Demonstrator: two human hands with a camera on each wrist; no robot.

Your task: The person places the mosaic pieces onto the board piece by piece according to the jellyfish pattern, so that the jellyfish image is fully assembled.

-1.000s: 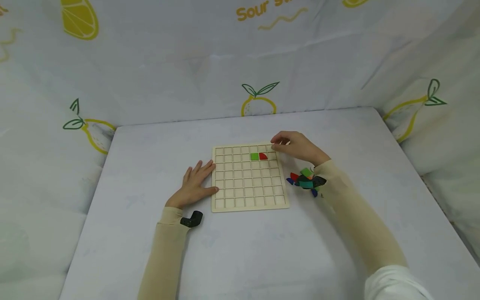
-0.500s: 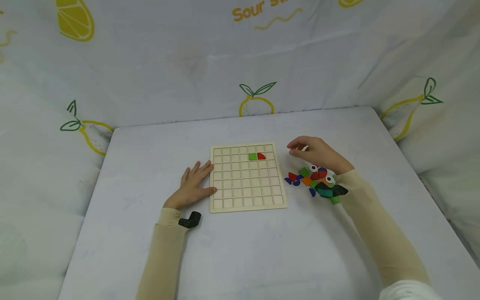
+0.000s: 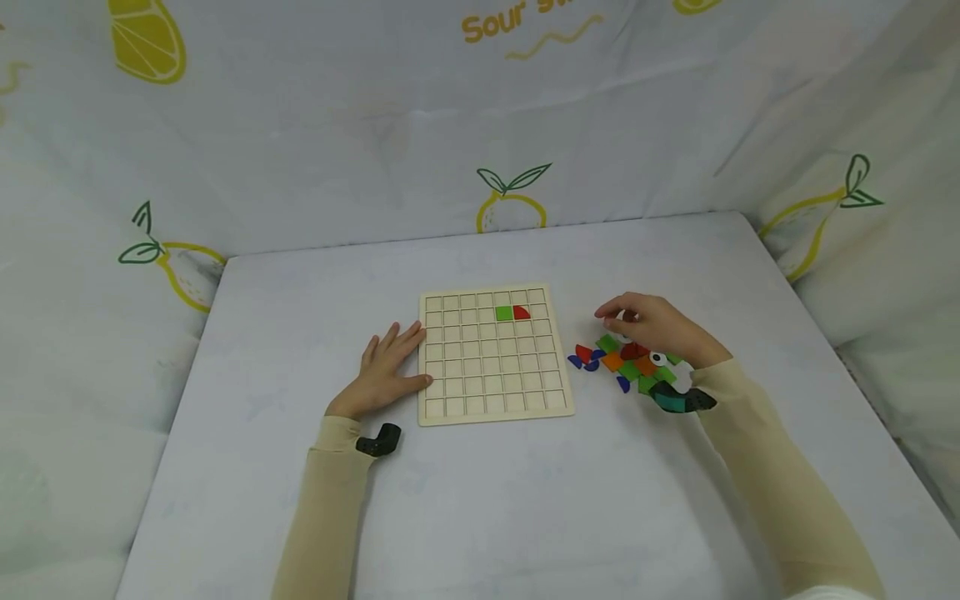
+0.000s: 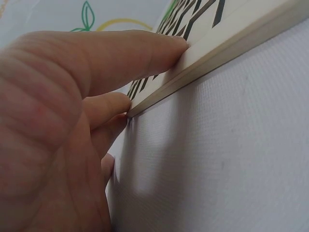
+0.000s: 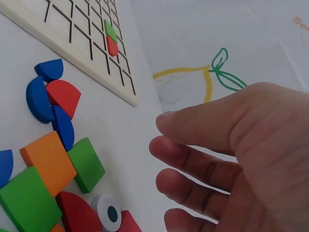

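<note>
A pale wooden grid board (image 3: 465, 362) lies flat on the table. In its upper right cells sit a green square block (image 3: 504, 313) and, beside it, a red quarter-round block (image 3: 521, 312). My left hand (image 3: 382, 375) rests at the board's left edge, its thumb on the rim and fingers spread. My right hand (image 3: 652, 325) hovers over the far side of a pile of coloured blocks, fingers loosely bent with nothing between them. That pile holds an orange square (image 5: 48, 162), green squares (image 5: 87, 164), blue half-rounds (image 5: 39, 99), a red quarter-round (image 5: 63, 96) and a white eye disc (image 5: 107, 212).
The white table (image 3: 480, 517) extends around the board on every side. A white cloth (image 3: 337, 150) printed with lemons hangs behind its far edge. Both wrists wear dark cameras, the left wrist camera (image 3: 379, 440) just in front of the board's left side.
My right hand has moved from above the board's upper right corner rightward and nearer, over the block pile. The left hand and the board's blocks stay as they were.
</note>
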